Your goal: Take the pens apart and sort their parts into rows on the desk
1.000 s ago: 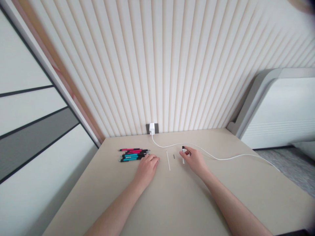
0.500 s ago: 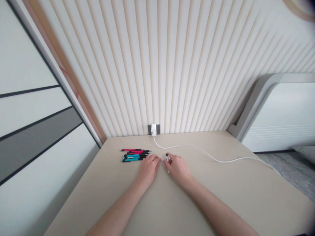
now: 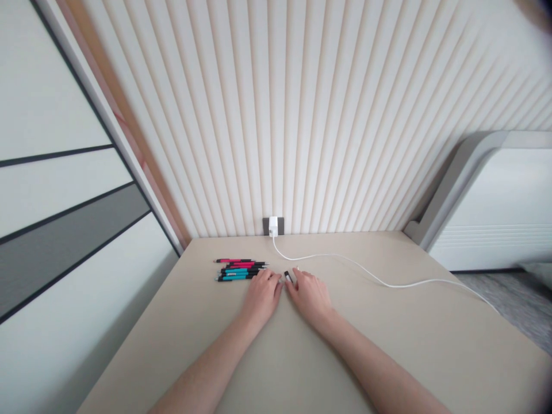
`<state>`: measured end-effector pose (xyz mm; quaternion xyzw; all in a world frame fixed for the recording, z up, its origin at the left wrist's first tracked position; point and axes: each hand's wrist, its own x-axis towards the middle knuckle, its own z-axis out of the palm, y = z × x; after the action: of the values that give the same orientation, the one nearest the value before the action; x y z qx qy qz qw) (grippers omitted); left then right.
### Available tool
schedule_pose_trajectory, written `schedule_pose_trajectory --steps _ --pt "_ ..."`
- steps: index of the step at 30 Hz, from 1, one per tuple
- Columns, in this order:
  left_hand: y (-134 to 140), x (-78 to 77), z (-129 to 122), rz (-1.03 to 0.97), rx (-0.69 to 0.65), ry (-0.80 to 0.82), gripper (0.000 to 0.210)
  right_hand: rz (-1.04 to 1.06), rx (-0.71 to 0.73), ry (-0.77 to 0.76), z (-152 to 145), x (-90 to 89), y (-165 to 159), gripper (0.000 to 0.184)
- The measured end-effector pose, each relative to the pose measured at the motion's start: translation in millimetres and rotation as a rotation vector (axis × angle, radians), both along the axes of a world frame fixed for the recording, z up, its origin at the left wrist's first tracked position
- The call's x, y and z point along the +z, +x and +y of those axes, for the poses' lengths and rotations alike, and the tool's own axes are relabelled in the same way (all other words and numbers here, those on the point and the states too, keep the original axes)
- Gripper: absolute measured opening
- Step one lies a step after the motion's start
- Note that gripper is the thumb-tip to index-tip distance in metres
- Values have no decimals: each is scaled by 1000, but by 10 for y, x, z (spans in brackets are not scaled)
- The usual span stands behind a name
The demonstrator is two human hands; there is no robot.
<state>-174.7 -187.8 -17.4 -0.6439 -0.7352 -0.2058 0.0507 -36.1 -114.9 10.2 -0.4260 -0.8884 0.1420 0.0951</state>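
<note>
— Table (image 3: 276,356)?
— Tan; pens (image 3: 237,271) grouped, seemingly whole.
— Left hand (image 3: 260,289)?
— Beside pens, fingers curled; grip: cannot tell.
— Right hand (image 3: 311,292)?
— Pinching one small black-and-white piece (image 3: 288,277), between the hands.
— Outstanding?
— That piece, apparently; apart from the pens.

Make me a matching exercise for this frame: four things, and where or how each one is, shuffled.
Things
1. pens
2. small black-and-white piece
3. white charger
4. white cable

Places and states
A. plugged in at the dark wall outlet
B. held in the right hand
C. curving across the tabletop toward its right edge
D. pink and teal, lying together just left of the left hand

Pairs: 1-D, 2-B, 3-A, 4-C
</note>
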Motion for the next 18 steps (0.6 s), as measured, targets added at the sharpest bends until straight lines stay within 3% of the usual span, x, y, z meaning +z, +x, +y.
schedule_pose_trajectory --steps 11,14,18 --pt "21 69 -4 4 -12 -48 22 -88 39 -5 -100 52 77 23" --pt "10 43 1 2 -21 -42 23 -87 2 10 17 73 210 24" --pt "-5 14 7 -4 -21 -42 23 -105 -150 57 302 88 546 26"
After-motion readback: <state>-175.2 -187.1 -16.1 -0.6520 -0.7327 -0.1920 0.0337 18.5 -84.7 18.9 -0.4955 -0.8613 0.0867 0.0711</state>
